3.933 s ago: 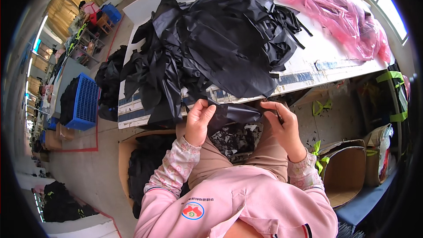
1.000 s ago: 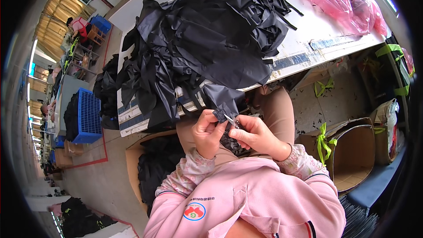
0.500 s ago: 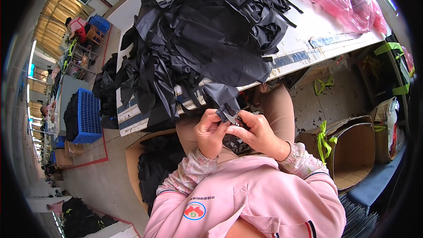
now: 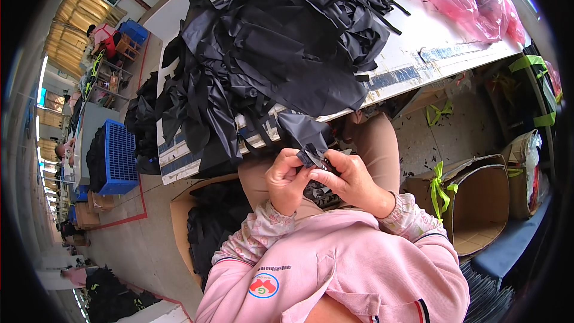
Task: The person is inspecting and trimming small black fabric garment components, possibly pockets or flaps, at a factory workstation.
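Over my lap, my left hand [image 4: 285, 180] pinches the edge of a small black fabric piece [image 4: 304, 130] between thumb and fingers. My right hand [image 4: 354, 183] is closed on the same edge, its thumb pointing toward the left fingertips. The piece's loose part rises toward the table edge. A small dark detail with pale spots shows at my right fingertips, too small to name. Beyond my hands, a big heap of black fabric pieces [image 4: 287, 48] covers much of the white table [image 4: 412, 45], some strips hanging over its near edge.
A pink plastic sheet [image 4: 451, 0] lies at the table's far right. An open cardboard box [image 4: 478, 203] stands on my right; another box [image 4: 179, 215] with black fabric is at my left. A blue crate [image 4: 121, 157] stands farther left. People work in the left background.
The fabric between my fingertips has shifted slightly, and its edge now looks more bunched. Both hands stay in nearly the same place.
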A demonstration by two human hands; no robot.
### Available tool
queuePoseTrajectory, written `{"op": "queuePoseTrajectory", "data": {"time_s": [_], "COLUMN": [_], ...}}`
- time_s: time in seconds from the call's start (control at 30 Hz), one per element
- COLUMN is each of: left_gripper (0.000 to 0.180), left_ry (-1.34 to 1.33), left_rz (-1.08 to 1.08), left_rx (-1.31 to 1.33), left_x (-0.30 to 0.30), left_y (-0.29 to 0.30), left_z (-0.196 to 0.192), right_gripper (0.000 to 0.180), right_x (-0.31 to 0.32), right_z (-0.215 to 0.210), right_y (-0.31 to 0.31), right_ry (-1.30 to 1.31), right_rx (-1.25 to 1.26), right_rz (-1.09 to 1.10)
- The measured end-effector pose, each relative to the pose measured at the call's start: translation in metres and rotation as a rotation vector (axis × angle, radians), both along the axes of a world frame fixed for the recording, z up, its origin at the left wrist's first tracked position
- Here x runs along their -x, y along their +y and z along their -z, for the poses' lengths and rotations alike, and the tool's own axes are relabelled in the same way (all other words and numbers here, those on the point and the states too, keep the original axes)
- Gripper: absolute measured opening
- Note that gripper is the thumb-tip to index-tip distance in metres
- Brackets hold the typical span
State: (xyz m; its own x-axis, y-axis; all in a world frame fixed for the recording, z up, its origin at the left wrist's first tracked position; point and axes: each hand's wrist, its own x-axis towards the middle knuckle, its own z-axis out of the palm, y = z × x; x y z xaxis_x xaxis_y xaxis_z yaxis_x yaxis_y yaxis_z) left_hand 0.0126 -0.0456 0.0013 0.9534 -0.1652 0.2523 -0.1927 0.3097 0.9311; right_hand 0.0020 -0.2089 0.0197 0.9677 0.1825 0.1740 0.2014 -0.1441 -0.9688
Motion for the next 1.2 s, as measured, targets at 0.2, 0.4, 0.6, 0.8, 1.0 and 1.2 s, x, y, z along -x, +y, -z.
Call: {"op": "queuePoseTrajectory", "data": {"time_s": [0.2,0.4,0.6,0.8,1.0,1.2], "left_gripper": [0.015,0.014,0.014,0.012,0.013,0.012], "left_ry": [-0.035,-0.022,0.184,0.305,0.332,0.305], "left_rz": [0.015,0.106,0.322,0.518,0.650,0.672], "left_rx": [-0.081,-0.093,-0.029,-0.059,-0.096,-0.113], "left_x": [-0.001,-0.009,-0.025,-0.030,-0.032,-0.033], "left_y": [0.002,0.007,0.022,0.026,0.031,0.027], "left_z": [-0.001,-0.009,-0.017,-0.023,-0.015,-0.018], "right_gripper": [0.039,0.040,0.044,0.043,0.042,0.041], "right_x": [0.000,0.001,-0.008,-0.010,-0.010,-0.010], "right_z": [-0.002,-0.001,-0.018,-0.033,-0.032,-0.029], "right_y": [-0.004,-0.014,-0.035,-0.044,-0.044,-0.048], "right_ry": [0.026,0.125,0.105,-0.062,-0.178,-0.119], "right_rx": [0.039,-0.001,0.183,0.435,0.501,0.525], "right_rz": [0.001,-0.004,-0.174,-0.212,-0.223,-0.269]}}
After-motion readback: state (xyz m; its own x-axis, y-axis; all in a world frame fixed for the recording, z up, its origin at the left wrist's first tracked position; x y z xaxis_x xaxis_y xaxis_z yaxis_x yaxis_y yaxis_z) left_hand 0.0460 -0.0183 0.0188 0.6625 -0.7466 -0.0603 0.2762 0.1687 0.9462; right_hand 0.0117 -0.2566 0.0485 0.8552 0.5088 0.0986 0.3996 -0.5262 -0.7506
